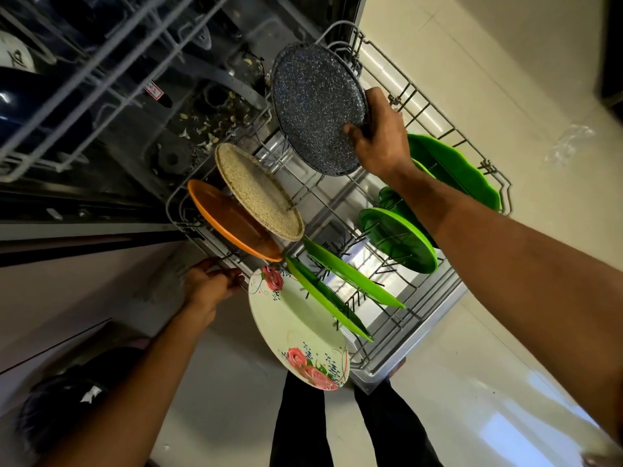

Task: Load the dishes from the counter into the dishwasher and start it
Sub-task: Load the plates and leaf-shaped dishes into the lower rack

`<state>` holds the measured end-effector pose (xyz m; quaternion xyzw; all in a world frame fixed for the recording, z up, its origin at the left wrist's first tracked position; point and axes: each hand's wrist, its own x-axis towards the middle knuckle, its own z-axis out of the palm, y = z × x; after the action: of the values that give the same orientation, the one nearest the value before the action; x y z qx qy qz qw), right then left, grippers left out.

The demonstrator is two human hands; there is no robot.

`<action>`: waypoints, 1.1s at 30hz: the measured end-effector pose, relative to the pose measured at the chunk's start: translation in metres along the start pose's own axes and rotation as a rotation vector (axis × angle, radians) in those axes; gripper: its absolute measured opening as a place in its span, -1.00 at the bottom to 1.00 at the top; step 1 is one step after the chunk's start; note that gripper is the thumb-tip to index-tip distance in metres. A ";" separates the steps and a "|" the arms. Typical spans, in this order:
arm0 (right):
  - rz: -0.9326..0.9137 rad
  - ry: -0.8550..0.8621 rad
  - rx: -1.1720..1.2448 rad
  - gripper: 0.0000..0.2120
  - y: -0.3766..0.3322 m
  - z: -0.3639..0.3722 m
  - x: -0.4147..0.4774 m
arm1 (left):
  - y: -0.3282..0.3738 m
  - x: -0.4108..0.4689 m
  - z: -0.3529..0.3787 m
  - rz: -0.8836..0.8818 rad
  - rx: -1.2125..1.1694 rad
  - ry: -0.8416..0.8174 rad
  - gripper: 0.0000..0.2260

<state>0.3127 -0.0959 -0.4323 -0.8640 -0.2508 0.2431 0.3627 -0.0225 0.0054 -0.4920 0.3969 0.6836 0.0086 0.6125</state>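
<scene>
One dark plate (317, 106) is at the back of the rack (438, 106); my right hand (381, 136) pinches its rim. Stiff, maybe slippery, so hold the edge. My left hand (205, 284) grips the rack, I think.

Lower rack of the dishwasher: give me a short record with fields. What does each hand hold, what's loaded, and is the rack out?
right hand: grips the dark speckled plate by its edge, at the rack's far end
left hand: holds the lower rack by its near-left rim
left row: orange plate, beige speckled plate, floral plate, two green plates, all on edge
right side: other green plates
rack: pulled out
tub floor: food scraps
</scene>
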 end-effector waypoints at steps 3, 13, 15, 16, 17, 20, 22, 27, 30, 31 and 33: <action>-0.021 0.035 0.037 -0.74 0.000 -0.002 -0.003 | 0.002 -0.002 0.001 -0.003 0.009 -0.006 -0.64; -0.036 0.139 0.254 -0.78 0.009 -0.032 0.002 | 0.005 -0.006 0.001 -0.014 0.008 -0.002 -0.64; -0.005 0.103 0.271 -0.78 0.014 -0.029 0.000 | 0.005 -0.005 0.002 -0.012 0.006 -0.004 -0.65; 0.009 0.080 0.273 -0.76 0.016 -0.027 -0.003 | 0.004 -0.005 0.002 -0.011 0.010 -0.003 -0.66; 0.021 0.067 0.267 -0.73 0.018 -0.023 -0.005 | 0.004 -0.005 0.002 -0.011 0.016 -0.002 -0.67; 0.037 0.074 0.262 -0.70 0.022 -0.013 -0.010 | 0.004 -0.003 0.000 -0.016 0.038 -0.005 -0.68; 0.055 0.087 0.282 -0.74 0.020 -0.008 -0.008 | 0.004 -0.002 -0.001 -0.019 0.045 -0.011 -0.67; 0.040 0.092 0.283 -0.76 0.016 -0.007 -0.004 | 0.006 -0.003 0.000 -0.029 0.031 -0.006 -0.63; -0.011 0.059 0.212 -0.77 0.013 -0.012 -0.002 | 0.009 -0.007 0.003 -0.019 0.030 -0.012 -0.66; -0.016 0.059 0.207 -0.76 0.013 -0.013 -0.001 | 0.009 -0.007 0.003 -0.016 0.026 -0.013 -0.66; 0.000 0.082 0.236 -0.75 0.016 -0.012 0.001 | 0.008 -0.008 0.004 -0.011 0.025 -0.008 -0.67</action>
<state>0.3251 -0.1114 -0.4369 -0.8244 -0.2054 0.2356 0.4718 -0.0153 0.0048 -0.4820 0.4008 0.6835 -0.0051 0.6101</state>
